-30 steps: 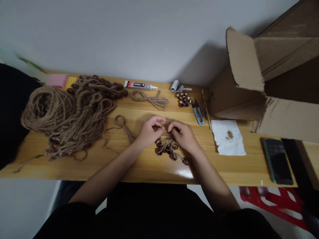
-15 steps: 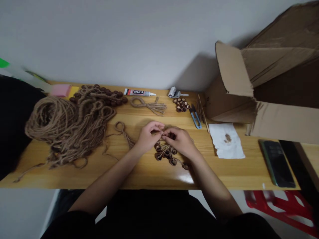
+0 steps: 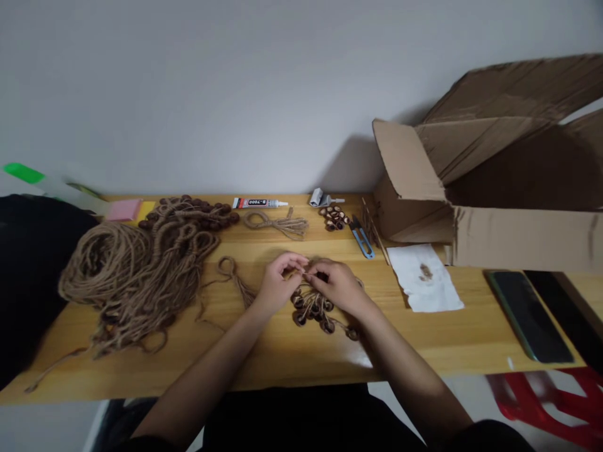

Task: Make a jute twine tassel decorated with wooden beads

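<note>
Brown cords [image 3: 313, 301] tipped with round caps [image 3: 326, 325] — both hands [image 3: 279, 284] [image 3: 340, 287] pinch the upper ends.

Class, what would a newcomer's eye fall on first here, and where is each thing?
Probably the big open box at the right, then the brown rope heap at the left. Between them, the left hand and right hand meet at strings tipped with brown pieces.

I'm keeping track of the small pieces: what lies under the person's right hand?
Cords ending in dark round pieces show on the near side of the right hand. Whatever its palm covers cannot be seen.
</note>
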Action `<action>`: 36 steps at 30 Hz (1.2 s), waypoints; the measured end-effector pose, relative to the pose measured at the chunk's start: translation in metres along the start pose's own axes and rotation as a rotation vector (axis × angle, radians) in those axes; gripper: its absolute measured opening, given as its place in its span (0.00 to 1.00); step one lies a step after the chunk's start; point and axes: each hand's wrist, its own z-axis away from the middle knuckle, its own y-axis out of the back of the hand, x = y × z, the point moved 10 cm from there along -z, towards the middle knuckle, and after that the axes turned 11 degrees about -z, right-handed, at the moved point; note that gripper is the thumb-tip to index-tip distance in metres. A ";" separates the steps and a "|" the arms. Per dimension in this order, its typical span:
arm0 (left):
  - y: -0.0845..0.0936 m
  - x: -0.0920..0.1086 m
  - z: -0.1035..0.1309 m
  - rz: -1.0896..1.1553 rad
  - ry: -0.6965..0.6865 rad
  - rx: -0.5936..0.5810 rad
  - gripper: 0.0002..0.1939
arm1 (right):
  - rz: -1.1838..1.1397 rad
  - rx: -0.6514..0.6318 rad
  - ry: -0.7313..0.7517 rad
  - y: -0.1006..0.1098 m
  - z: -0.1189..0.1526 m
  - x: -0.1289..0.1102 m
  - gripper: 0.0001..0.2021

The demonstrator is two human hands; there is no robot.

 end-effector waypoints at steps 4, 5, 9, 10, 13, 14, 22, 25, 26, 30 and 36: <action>0.002 0.002 0.000 -0.022 -0.021 0.011 0.14 | 0.002 -0.004 -0.001 0.000 0.000 0.001 0.06; 0.003 0.002 -0.001 -0.018 -0.024 0.015 0.14 | 0.006 -0.004 -0.001 0.000 0.000 0.001 0.06; 0.006 0.000 -0.002 0.018 -0.020 0.028 0.14 | 0.027 -0.005 0.007 0.000 0.000 0.000 0.06; 0.007 -0.001 -0.002 0.028 -0.015 0.036 0.14 | 0.035 -0.003 0.008 0.001 0.000 0.000 0.07; 0.011 -0.004 -0.003 0.060 0.018 0.072 0.11 | 0.042 -0.002 0.014 0.001 0.000 -0.002 0.07; 0.012 -0.006 -0.003 0.071 0.032 0.087 0.11 | 0.039 -0.002 0.015 0.001 0.000 -0.002 0.07; 0.013 -0.016 -0.005 0.103 0.098 0.113 0.06 | 0.023 -0.007 0.010 0.001 0.000 -0.004 0.06; 0.007 -0.016 -0.005 0.057 0.079 0.068 0.07 | 0.014 -0.013 0.021 0.001 0.000 -0.005 0.06; 0.006 -0.015 -0.005 0.030 0.071 0.057 0.07 | 0.014 -0.015 0.023 0.000 0.000 -0.004 0.06; -0.003 -0.011 -0.001 -0.034 0.049 -0.003 0.11 | 0.026 -0.020 0.018 0.000 0.000 -0.002 0.06; -0.008 -0.008 0.000 0.060 0.049 -0.061 0.12 | 0.050 -0.015 0.001 0.000 0.000 0.000 0.05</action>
